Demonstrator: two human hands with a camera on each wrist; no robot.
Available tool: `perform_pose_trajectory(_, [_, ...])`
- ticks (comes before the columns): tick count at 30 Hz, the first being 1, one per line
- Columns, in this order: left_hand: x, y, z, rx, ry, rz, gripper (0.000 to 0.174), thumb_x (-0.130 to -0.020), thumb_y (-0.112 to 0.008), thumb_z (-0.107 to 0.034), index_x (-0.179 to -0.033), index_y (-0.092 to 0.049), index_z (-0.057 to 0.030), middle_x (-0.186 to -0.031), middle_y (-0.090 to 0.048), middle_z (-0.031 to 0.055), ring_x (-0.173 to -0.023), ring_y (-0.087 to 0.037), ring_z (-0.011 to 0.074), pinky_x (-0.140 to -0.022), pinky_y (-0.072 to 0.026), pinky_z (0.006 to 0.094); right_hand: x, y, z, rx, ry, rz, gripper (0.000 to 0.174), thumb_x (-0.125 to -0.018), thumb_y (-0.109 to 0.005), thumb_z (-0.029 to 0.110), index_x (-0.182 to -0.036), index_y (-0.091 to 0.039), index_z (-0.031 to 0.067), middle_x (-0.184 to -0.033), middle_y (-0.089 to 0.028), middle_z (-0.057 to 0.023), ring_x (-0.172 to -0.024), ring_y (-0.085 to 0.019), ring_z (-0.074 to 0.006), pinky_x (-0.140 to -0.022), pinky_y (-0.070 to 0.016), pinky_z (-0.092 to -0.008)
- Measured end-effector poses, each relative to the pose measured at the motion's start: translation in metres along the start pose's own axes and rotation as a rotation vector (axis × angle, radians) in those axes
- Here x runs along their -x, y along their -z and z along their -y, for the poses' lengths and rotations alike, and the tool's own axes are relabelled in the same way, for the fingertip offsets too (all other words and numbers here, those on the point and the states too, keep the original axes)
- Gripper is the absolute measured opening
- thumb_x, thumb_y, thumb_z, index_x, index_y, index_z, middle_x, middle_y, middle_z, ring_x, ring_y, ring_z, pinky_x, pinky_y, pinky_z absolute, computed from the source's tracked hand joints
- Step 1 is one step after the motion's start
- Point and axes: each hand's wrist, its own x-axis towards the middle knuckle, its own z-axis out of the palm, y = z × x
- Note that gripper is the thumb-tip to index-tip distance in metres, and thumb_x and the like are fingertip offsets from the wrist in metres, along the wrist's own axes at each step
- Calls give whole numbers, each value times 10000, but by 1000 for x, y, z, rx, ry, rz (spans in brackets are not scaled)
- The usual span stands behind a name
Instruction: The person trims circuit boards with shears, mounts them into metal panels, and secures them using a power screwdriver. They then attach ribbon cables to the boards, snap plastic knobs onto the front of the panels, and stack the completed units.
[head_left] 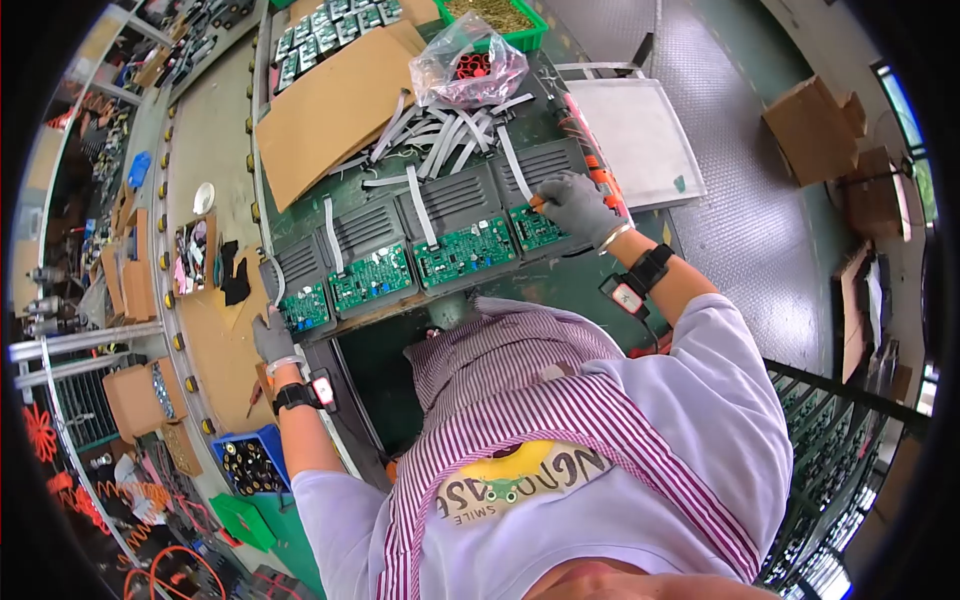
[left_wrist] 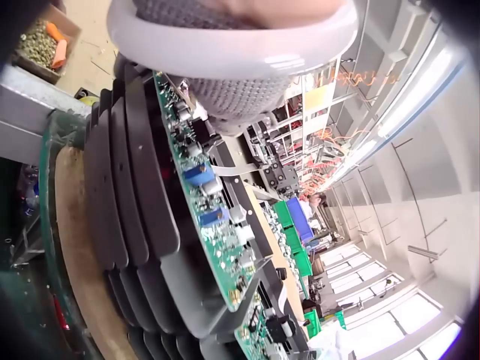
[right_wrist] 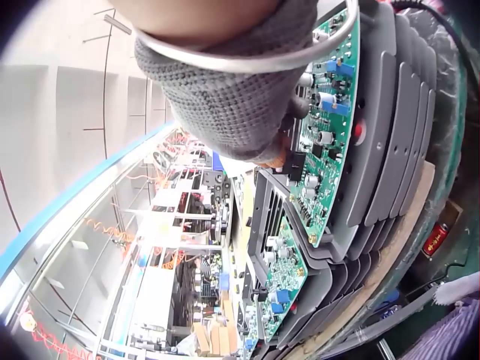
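A row of dark grey ribbed plastic housings [head_left: 448, 203] holds green circuit boards [head_left: 466, 252], with flat grey ribbon cables [head_left: 420, 208] running up from them. My gloved right hand [head_left: 580, 207] is bent over the rightmost board [head_left: 537, 228], its orange-brown fingertip close to the lower end of a ribbon cable [head_left: 515, 160]. My gloved left hand [head_left: 270, 338] is at the outer edge of the leftmost board [head_left: 304, 306], near another ribbon cable [head_left: 279, 281]. In the left wrist view the glove [left_wrist: 240, 101] hides its fingertips; what either hand grips cannot be told.
Loose ribbon cables [head_left: 445, 137] lie behind the row, beside cardboard sheets [head_left: 330, 110] and a clear bag [head_left: 468, 65] with red parts. A green bin [head_left: 525, 38] stands at the back. The housings are stacked several deep on a brown board [right_wrist: 409, 196]. A conveyor [head_left: 215, 330] runs along the left.
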Motion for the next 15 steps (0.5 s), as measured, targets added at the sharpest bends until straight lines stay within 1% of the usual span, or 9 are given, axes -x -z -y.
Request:
perform_pose_trajectory(2, [19,1,-5,-90,-80,-164,572,-828,-531,-410,-1157,-471,55,-1100,-538,253,-1046,-503,377,-876,-390,375,0,1,-1,-22,12,3,151,-713,-570,179,-835,-629,110,-823,-623,-64,-842,-569,-257,-739,-446,-383])
perform_pose_trajectory(3, [34,6,-10,-70,-137,-176,556,-838,-525,-397,-1164,-460,47,-1124,-520,249,-1053,-497,374,-872,-391,385,0,-1,-4,-46,19,-1,153,-713,-570,178,-837,-627,109,-836,-623,-63,-844,-569,-258,-739,-447,-384])
perform_pose_trajectory(6, [70,16,-16,28,-20,-29,520,-844,-523,-368,-1147,-470,51,-1115,-524,242,-1017,-508,362,-871,-387,386,0,-2,-4,-51,15,22,158,-712,-571,178,-842,-625,106,-864,-621,-58,-856,-568,-259,-752,-447,-386])
perform_pose_trajectory(7, [75,6,1,71,-132,-114,443,-845,-540,-292,-1131,-482,41,-1068,-545,200,-957,-531,292,-834,-407,359,-1,-1,-2,-42,8,34,159,-712,-572,178,-843,-625,105,-871,-621,-56,-861,-567,-259,-759,-446,-387])
perform_pose_trajectory(8, [81,1,19,153,-109,-85,413,-842,-545,-263,-1121,-490,37,-1046,-550,184,-947,-530,264,-824,-411,347,-2,1,0,-3,-17,79,159,-709,-574,177,-842,-626,107,-886,-619,-57,-874,-563,-262,-769,-444,-387])
perform_pose_trajectory(10, [112,2,5,315,-60,-27,355,-837,-555,-205,-1099,-506,30,-1003,-559,150,-926,-527,207,-804,-420,322,-5,10,11,74,-66,170,158,-705,-577,176,-838,-629,109,-914,-615,-58,-900,-554,-269,-789,-438,-387])
perform_pose_trajectory(13, [144,-16,18,549,41,-26,297,-826,-567,-161,-1062,-529,16,-961,-567,113,-896,-528,166,-783,-427,305,-7,4,8,88,31,69,155,-699,-587,183,-828,-633,110,-968,-602,-60,-951,-531,-274,-802,-438,-390])
perform_pose_trajectory(15, [162,-16,14,505,5,11,286,-827,-569,-169,-1043,-535,17,-955,-572,105,-884,-534,174,-791,-427,309,-6,6,11,122,29,48,151,-697,-593,188,-815,-634,104,-968,-593,-60,-971,-519,-275,-806,-436,-388])
